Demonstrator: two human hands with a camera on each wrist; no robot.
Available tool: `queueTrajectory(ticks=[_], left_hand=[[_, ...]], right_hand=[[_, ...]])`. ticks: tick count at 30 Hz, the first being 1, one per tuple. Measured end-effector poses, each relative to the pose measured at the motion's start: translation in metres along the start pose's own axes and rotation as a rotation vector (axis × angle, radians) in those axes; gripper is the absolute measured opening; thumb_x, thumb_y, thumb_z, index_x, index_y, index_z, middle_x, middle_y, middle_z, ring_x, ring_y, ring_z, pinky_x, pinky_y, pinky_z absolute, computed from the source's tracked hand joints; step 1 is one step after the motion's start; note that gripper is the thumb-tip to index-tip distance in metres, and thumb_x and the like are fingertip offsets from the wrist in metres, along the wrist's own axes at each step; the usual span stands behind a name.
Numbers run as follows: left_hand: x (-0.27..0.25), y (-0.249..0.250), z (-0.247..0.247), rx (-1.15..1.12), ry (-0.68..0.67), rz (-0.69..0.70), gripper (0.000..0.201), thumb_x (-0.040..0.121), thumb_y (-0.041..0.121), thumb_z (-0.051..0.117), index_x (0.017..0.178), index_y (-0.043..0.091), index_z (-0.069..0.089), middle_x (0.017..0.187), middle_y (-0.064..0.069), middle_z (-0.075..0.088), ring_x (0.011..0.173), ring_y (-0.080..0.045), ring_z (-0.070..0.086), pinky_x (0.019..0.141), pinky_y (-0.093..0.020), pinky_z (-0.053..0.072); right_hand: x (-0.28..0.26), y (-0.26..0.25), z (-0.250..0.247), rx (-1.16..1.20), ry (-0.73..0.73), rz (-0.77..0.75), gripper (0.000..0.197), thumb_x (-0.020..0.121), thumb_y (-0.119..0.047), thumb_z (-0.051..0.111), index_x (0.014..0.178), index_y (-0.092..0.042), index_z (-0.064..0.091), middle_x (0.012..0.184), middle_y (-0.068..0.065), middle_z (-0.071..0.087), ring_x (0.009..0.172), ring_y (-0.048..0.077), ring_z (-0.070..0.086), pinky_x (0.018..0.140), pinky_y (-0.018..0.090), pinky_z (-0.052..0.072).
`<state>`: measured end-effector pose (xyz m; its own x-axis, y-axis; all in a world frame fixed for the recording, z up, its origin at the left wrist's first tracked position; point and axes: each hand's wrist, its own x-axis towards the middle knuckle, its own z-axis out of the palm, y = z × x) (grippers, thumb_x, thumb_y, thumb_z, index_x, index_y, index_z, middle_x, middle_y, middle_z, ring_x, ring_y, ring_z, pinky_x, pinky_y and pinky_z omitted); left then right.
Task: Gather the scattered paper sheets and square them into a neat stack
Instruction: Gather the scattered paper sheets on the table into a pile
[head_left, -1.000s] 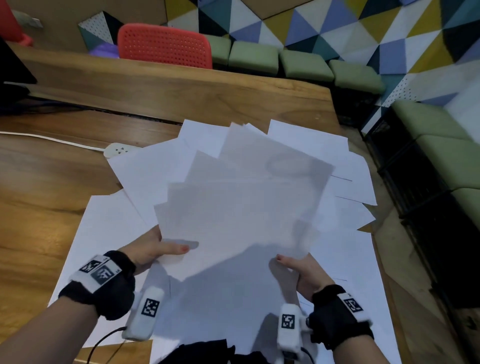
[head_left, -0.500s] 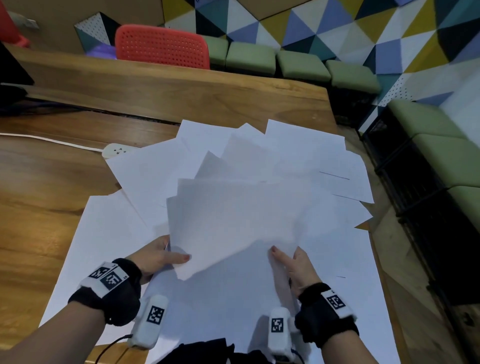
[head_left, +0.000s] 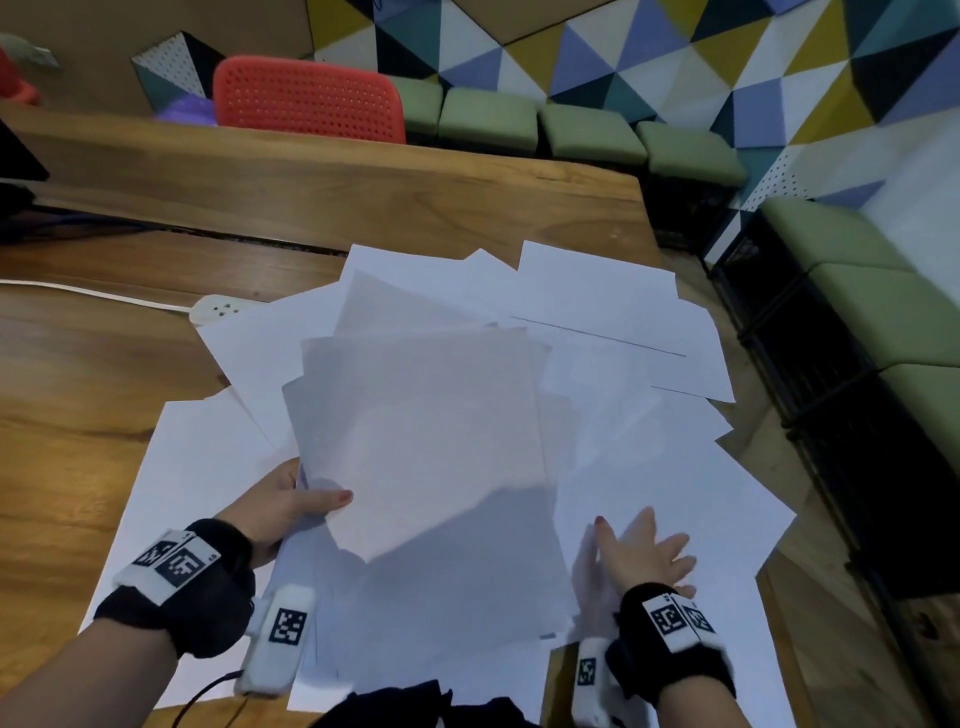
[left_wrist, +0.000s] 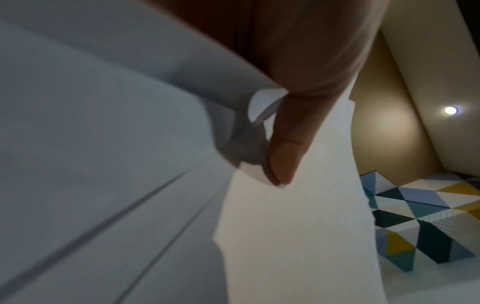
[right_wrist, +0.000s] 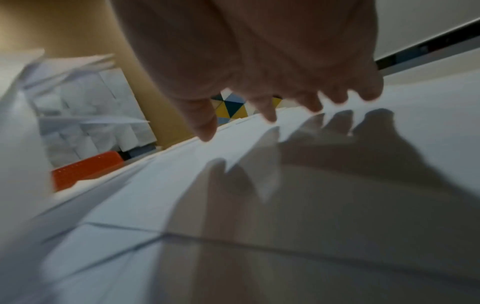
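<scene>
Several white paper sheets (head_left: 613, 312) lie fanned and overlapping across the wooden table (head_left: 78, 395). My left hand (head_left: 296, 506) pinches the lower left edge of a lifted bundle of sheets (head_left: 426, 431), thumb on top; the left wrist view shows that thumb (left_wrist: 288, 148) pressing on the bundle's curled edge (left_wrist: 259, 131). My right hand (head_left: 644, 551) hovers with straight, spread fingers just above a flat sheet (head_left: 675, 499) at the lower right and holds nothing. In the right wrist view its fingers (right_wrist: 267, 111) cast a shadow on the sheets (right_wrist: 337, 185) below.
A white power strip (head_left: 218, 310) with its cable lies at the left, partly under the sheets. A red chair (head_left: 306, 98) stands behind the table. Green cushioned seats (head_left: 857, 291) run along the right, beyond the table's right edge.
My right hand has let go of the lifted bundle and moved right and down over the flat sheets, fingers spread. The left hand alone holds the bundle, which has swung left.
</scene>
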<state>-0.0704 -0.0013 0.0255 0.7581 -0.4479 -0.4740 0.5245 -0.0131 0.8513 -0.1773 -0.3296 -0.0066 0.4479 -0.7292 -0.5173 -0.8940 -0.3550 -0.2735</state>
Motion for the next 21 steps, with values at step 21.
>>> queueTrajectory(ticks=[21], left_hand=[[0.011,-0.020,0.002,0.137,0.178,-0.049,0.032,0.089,-0.007,0.046,0.115,0.009,0.056,0.084,-0.005,0.075,0.071,-0.023,0.072,0.054,-0.028,0.057]], right_hand=[[0.046,0.052,-0.050,0.325,0.217,0.178,0.076,0.075,-0.039,0.071,0.135,-0.009,0.036,0.141,0.022,0.035,0.130,0.039,0.032,0.102,0.049,0.033]])
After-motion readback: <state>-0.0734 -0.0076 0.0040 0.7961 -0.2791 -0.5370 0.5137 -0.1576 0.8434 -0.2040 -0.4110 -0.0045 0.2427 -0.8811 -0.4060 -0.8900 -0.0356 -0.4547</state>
